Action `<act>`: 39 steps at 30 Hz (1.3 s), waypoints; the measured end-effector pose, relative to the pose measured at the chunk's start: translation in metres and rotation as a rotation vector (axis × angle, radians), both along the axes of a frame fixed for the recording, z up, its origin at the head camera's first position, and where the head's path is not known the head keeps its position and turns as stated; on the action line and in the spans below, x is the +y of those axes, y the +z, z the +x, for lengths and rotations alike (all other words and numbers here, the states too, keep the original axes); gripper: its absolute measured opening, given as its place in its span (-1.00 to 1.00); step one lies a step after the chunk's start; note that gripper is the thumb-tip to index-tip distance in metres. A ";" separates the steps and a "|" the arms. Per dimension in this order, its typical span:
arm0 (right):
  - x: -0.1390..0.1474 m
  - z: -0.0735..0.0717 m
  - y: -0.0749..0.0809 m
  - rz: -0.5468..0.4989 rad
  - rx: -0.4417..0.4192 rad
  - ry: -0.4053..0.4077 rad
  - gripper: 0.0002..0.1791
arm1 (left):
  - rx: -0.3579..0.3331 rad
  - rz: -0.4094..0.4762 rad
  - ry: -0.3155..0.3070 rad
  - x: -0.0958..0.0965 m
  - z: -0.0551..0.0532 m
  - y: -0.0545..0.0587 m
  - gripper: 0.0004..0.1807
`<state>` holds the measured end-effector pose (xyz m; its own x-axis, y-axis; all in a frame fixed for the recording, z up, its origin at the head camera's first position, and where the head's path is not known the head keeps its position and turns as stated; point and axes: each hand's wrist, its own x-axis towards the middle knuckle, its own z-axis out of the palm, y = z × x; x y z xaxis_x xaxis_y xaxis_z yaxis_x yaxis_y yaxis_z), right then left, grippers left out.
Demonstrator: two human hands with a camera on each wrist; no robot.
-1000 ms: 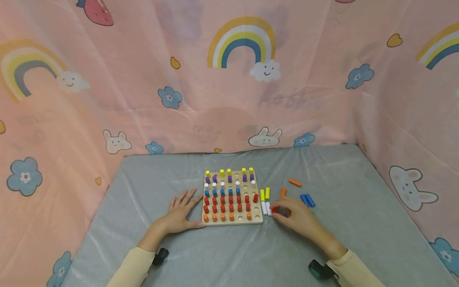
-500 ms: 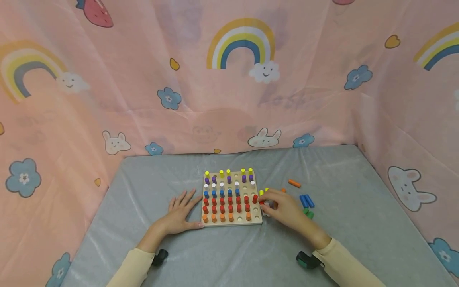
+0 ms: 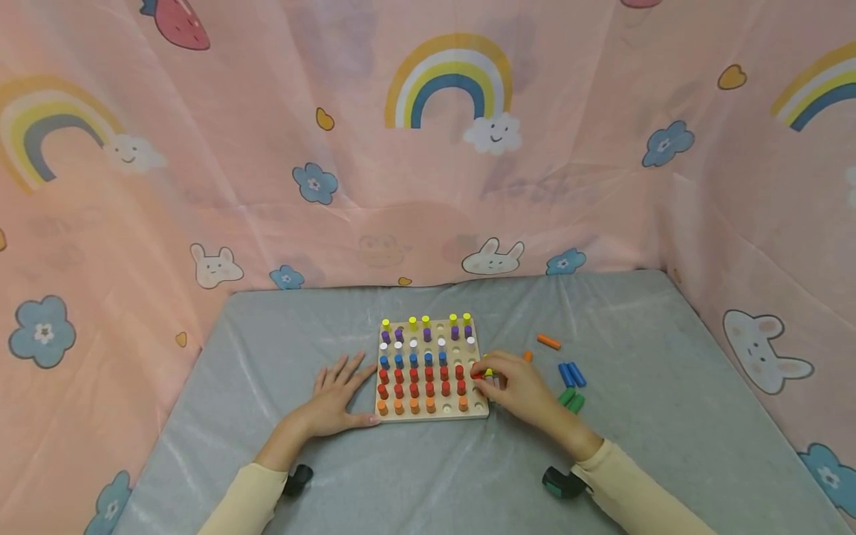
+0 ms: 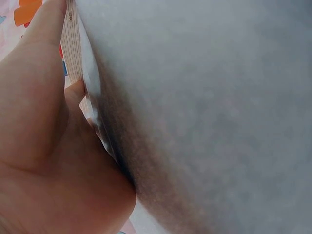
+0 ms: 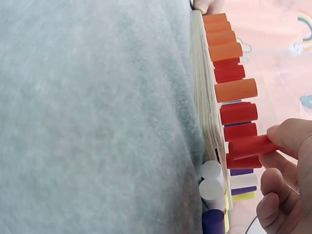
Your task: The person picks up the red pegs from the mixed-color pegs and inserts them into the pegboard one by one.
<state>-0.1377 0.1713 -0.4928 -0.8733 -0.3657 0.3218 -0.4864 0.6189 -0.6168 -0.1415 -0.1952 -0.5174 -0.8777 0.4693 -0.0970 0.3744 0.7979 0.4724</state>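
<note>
A wooden pegboard (image 3: pixel 438 416) lies on the grey cloth, with rows of yellow, purple, white, blue, red and orange pegs upright in it. Fingers spread, my left hand (image 3: pixel 334 401) rests against the board's left side, thumb at the front corner; the left wrist view shows its palm (image 4: pixel 44 131) beside the wooden edge. Over the board's right side, my right hand (image 3: pixel 528 386) pinches a red peg (image 5: pixel 251 146) between thumb and finger. In the right wrist view that peg's lower end overlaps another red peg (image 5: pixel 243 162) standing in the board.
White pegs (image 5: pixel 212 192) and a purple peg (image 5: pixel 213 222) lie beside the board, mostly hidden by my right hand in the head view. Farther right are orange (image 3: pixel 549 342), blue (image 3: pixel 571 374) and green pegs (image 3: pixel 576 403). A patterned pink curtain (image 3: pixel 428 200) hangs behind the table.
My right hand has moved left with the red peg, from the loose pegs to the board's right side. Green pegs now show behind it. The left hand stays in place.
</note>
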 end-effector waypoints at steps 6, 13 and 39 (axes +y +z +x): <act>-0.001 0.000 -0.002 0.000 0.007 -0.005 -0.82 | -0.002 0.021 -0.002 0.002 0.001 0.003 0.07; -0.001 0.000 -0.005 0.007 0.019 -0.007 -0.81 | -0.032 -0.023 -0.002 0.005 0.001 0.009 0.05; 0.001 0.006 -0.009 -0.012 0.036 -0.009 -0.80 | -0.019 -0.010 0.000 0.005 0.001 0.005 0.05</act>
